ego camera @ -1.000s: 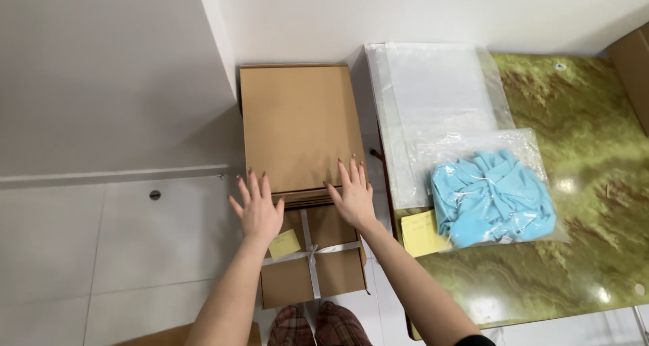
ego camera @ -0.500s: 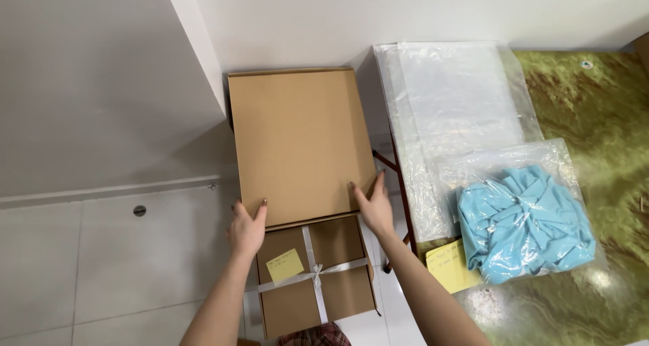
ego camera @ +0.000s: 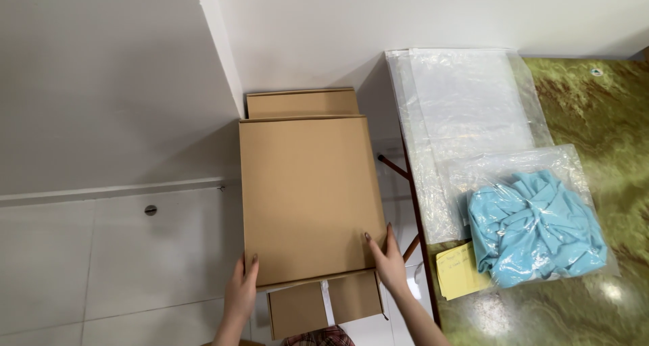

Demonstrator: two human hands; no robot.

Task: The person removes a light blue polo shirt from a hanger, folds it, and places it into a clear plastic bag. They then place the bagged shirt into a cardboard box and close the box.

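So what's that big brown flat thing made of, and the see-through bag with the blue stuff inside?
The flat brown box held by the left hand and right hand looks like cardboard: matte tan, with stiff straight edges. The clear bag looks like thin plastic film, glossy and wrinkled, catching light. The blue thing inside seems to be soft cloth, bunched into folds.
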